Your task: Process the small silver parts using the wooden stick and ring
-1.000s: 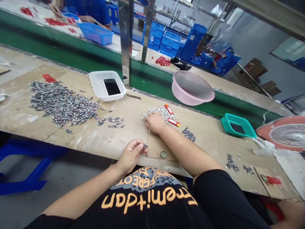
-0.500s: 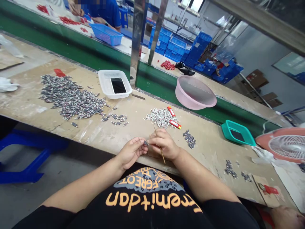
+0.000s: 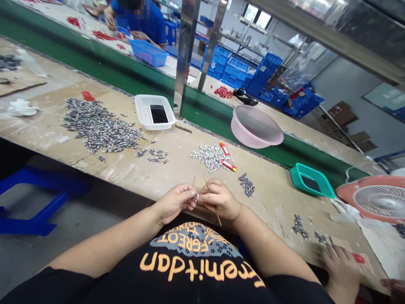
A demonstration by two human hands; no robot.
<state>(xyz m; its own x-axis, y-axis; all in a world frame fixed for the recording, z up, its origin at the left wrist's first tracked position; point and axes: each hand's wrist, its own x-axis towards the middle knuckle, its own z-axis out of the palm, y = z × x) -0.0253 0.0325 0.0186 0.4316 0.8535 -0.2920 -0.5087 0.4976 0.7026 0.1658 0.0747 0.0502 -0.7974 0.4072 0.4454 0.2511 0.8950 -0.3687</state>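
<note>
Spreading over the left of the bench (image 3: 177, 166), a big pile of grey-and-white parts (image 3: 101, 128) is lying loose, so plenty is there, though I cannot tell whether those parts are finished or waiting. A few strays (image 3: 152, 155) are lying just right of it, below a white tray (image 3: 141, 116) that is holding a phone (image 3: 158, 114). Nearer the person, the left hand (image 3: 176, 203) is pinching one small dark part (image 3: 195, 196) between thumb and fingers, just above the bench's near edge; that piece is looking partway done to me. Beyond both hands, a heap of white bits (image 3: 209, 158) is sitting with two red sticks (image 3: 228, 165) at its right side. The right hand (image 3: 221, 200) is gripping a thin stick (image 3: 218, 215) on a slant, its fingertips closing in a narrow pinch beside the dark part; whether they are touching it, I cannot tell. Further right, a small cluster of dark parts (image 3: 246, 185) is lying apart, its stage being unclear. At the far right, a co-worker's hand (image 3: 341, 264) is resting near more small dark pieces (image 3: 299, 226).
</note>
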